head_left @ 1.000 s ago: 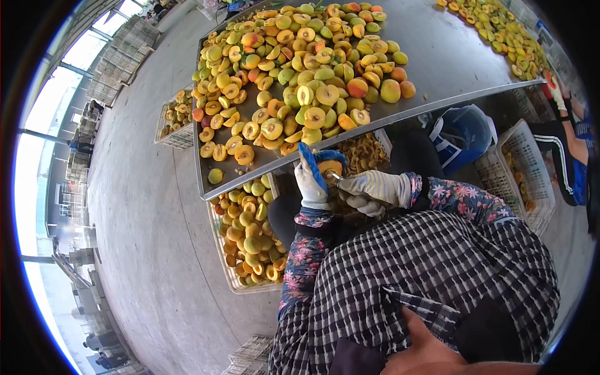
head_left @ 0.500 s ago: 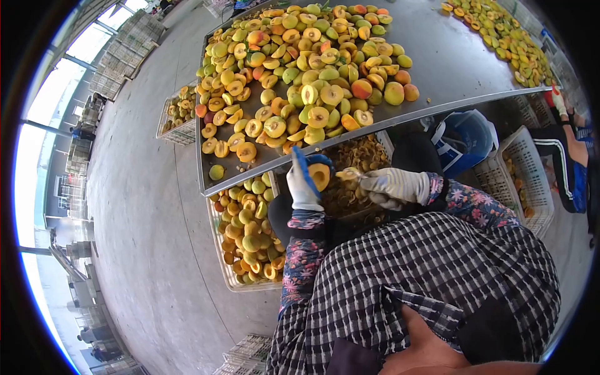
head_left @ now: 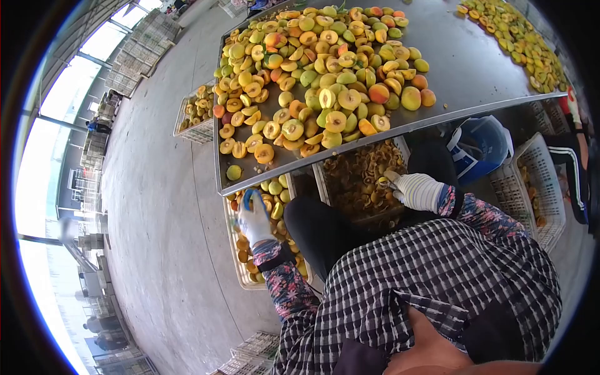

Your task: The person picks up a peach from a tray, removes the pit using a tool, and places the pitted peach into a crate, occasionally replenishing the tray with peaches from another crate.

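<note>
My left hand [head_left: 255,219], in a white glove with a blue palm, hangs over a white crate [head_left: 240,275] of halved peaches below the table's left corner. Whether it holds a piece I cannot tell. My right hand [head_left: 415,189], also gloved, is closed around a small tool whose tip barely shows. It reaches over a crate of pits and scraps [head_left: 359,181] under the table edge. A metal table [head_left: 475,69] above both hands carries a big pile of whole and halved peaches [head_left: 325,69].
A lone peach [head_left: 234,172] lies near the table's front left corner. Right of me are a blue bucket [head_left: 481,140], a white crate [head_left: 531,181] and another person's leg [head_left: 572,169]. Another fruit crate [head_left: 195,115] stands beyond the table, with stacked crates [head_left: 134,53] behind.
My left hand carried a peach half from in front of me down and left to the crate of halves. My right hand swung right, over the crate of pits.
</note>
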Motion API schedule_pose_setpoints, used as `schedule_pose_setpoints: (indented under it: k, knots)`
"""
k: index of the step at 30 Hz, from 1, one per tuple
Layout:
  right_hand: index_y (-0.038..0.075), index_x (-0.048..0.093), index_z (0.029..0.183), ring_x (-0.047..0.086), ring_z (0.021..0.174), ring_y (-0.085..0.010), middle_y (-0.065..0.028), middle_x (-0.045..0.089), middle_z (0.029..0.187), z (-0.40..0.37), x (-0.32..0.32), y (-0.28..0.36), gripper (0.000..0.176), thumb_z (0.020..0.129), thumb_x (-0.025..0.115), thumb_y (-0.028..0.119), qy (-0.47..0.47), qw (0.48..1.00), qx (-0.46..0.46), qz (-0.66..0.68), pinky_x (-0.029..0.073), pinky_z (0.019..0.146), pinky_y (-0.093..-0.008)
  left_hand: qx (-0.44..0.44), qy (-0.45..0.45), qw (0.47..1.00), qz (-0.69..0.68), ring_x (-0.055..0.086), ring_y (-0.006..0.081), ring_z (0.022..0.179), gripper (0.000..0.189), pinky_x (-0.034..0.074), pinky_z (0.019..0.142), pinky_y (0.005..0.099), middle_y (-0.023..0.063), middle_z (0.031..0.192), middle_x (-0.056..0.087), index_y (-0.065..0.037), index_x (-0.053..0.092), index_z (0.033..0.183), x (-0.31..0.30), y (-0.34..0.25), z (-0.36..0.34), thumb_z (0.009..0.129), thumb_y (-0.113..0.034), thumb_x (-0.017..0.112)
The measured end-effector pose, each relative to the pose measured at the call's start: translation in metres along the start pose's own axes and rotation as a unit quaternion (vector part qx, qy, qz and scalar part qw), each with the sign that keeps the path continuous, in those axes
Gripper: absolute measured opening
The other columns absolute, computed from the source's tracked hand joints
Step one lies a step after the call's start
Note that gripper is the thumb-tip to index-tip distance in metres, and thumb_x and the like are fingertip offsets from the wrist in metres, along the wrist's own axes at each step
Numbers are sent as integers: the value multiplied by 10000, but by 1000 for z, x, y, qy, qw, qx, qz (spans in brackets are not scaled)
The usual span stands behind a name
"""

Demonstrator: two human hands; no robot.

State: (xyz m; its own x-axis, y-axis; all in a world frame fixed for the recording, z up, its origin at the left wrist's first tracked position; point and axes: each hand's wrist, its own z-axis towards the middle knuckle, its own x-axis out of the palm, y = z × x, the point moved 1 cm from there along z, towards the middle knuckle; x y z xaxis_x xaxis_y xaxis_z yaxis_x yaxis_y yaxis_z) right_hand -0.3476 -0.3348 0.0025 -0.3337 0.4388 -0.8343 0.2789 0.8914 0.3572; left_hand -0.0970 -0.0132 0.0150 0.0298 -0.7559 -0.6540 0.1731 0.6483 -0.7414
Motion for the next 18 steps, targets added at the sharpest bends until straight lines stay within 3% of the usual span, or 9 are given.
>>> schedule_pose_setpoints:
  k: [3, 5, 6, 8, 9, 10, 13, 15, 18]
  knots:
    - [26, 491, 1270, 673, 866, -379, -204, 687, 909, 5, 0, 0, 427, 921, 568, 260, -20, 1000, -15, -16, 543, 758, -461, 103, 33, 994, -30, 620, 309, 1093, 382, 472, 959, 384, 175, 1162, 660, -11, 653, 1185, 39, -46, 9, 924, -290, 659]
    - [35, 477, 1302, 674, 859, -376, -200, 688, 906, 9, -2, 0, 463, 904, 576, 248, -5, 1000, -1, -16, 543, 752, -461, 204, 82, 975, -21, 636, 312, 1046, 395, 494, 924, 386, 185, 1155, 659, -8, 649, 1174, 82, -76, 17, 904, -294, 678]
    - [39, 470, 1318, 674, 855, -375, -198, 689, 905, 10, -4, 1, 483, 895, 581, 243, 2, 1000, 5, -19, 543, 749, -460, 240, 110, 964, -20, 669, 302, 982, 410, 509, 885, 375, 190, 1163, 652, -55, 647, 1211, 96, -102, 15, 894, -312, 685]
    - [65, 441, 1363, 673, 841, -374, -192, 688, 889, 7, -10, 5, 523, 887, 576, 234, -10, 999, -1, -35, 543, 739, -460, 209, 143, 967, -29, 646, 326, 1032, 484, 502, 906, 414, 220, 1170, 635, -55, 625, 1245, 122, -120, 16, 878, -365, 691]
    - [78, 427, 1386, 673, 834, -374, -189, 688, 882, 4, -11, 7, 545, 883, 574, 230, -16, 999, -4, -44, 543, 733, -460, 261, 116, 954, 89, 607, 348, 1115, 567, 489, 939, 442, 224, 1209, 606, -77, 585, 1303, 152, -139, 19, 863, -420, 689]
    - [140, 389, 1432, 668, 803, -376, -181, 682, 848, 6, -6, 3, 578, 891, 565, 242, -16, 999, 10, -34, 537, 709, -464, 248, 139, 948, 141, 595, 361, 1128, 591, 489, 939, 451, 222, 1227, 587, -92, 568, 1323, 160, -152, 18, 856, -433, 690]
    - [189, 392, 1427, 666, 788, -377, -176, 678, 835, 1, -1, -2, 547, 910, 555, 261, -59, 997, 26, 32, 527, 691, -463, 207, 185, 935, 220, 582, 382, 1133, 618, 491, 936, 461, 216, 1274, 539, -131, 539, 1351, 171, -175, 18, 839, -437, 702]
    - [234, 387, 1423, 659, 782, -381, -190, 653, 814, 4, 15, -15, 514, 934, 539, 279, -76, 996, -5, 48, 517, 688, -463, 215, 190, 935, 209, 593, 378, 1107, 607, 496, 917, 461, 193, 1223, 564, -127, 534, 1332, 174, -172, 20, 826, -405, 721]
    - [139, 411, 1396, 648, 784, -387, -187, 651, 842, 31, 62, -46, 486, 940, 544, 246, -113, 991, -51, 59, 525, 722, -445, 228, 175, 948, 136, 600, 372, 1094, 559, 495, 908, 450, 195, 1161, 606, -70, 544, 1246, 177, -157, 19, 803, -338, 754]
